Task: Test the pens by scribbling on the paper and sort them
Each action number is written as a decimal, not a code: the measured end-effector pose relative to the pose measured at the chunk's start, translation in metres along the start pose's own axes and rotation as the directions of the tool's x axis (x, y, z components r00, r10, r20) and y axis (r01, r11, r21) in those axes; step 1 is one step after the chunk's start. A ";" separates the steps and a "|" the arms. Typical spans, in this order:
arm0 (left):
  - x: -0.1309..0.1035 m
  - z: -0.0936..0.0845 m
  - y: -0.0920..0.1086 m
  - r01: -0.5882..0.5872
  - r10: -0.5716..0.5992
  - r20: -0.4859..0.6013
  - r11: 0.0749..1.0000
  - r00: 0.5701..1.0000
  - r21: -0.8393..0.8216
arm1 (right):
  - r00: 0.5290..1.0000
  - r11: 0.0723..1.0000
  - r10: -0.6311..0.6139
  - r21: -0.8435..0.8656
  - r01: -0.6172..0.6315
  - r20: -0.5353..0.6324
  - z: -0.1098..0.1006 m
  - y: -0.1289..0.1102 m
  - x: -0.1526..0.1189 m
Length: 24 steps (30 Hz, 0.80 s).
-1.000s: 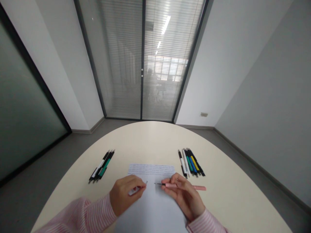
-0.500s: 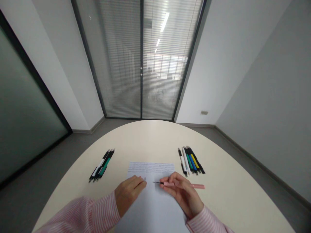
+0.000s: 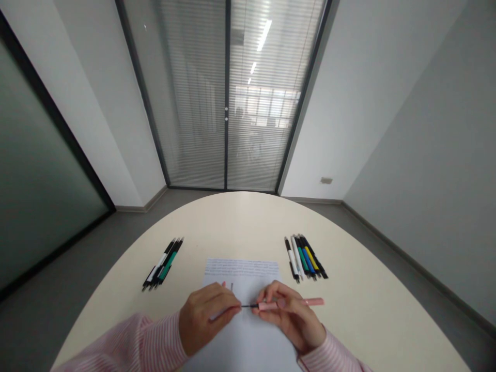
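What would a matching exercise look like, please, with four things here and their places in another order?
1. Pink pen barrel
2. Thin dark rod
3. White paper sheet with writing
4. Black-and-yellow pen

A. On the cream rounded table, below the left hand and right hand
B. Among other pens
C. In the right hand
D. Between left hand and pink pen barrel

Pairs: 1-C, 2-D, 3-A, 4-B

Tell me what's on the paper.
The paper bears writing at its far end; a small thin piece and pink tip show beyond the left hand. It and the right hand hide whatever's beneath.
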State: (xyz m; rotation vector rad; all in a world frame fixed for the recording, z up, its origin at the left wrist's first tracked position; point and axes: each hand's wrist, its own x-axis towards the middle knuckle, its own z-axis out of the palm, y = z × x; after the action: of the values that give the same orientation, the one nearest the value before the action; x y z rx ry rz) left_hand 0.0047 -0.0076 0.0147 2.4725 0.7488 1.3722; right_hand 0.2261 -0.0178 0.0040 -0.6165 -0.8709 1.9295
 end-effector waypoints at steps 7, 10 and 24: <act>0.004 -0.020 -0.007 0.188 -0.188 -0.187 0.982 0.964 -0.017 | 0.951 0.978 -0.184 0.052 0.203 -0.248 -0.009 -0.003 0.004; 0.003 -0.028 -0.010 0.048 -0.028 -0.212 0.995 0.977 0.091 | 0.906 0.962 -0.251 0.016 0.273 -0.342 -0.012 -0.002 0.006; -0.009 0.003 -0.002 -0.624 0.540 0.342 0.750 0.769 0.219 | 0.859 0.950 -0.313 -0.142 0.278 -0.406 -0.008 -0.003 0.007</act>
State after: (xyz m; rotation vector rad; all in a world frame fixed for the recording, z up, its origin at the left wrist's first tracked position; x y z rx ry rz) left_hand 0.0030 -0.0109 0.0056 3.2598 0.1159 1.0999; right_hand 0.2297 -0.0077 0.0011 -0.8583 -0.7137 1.4131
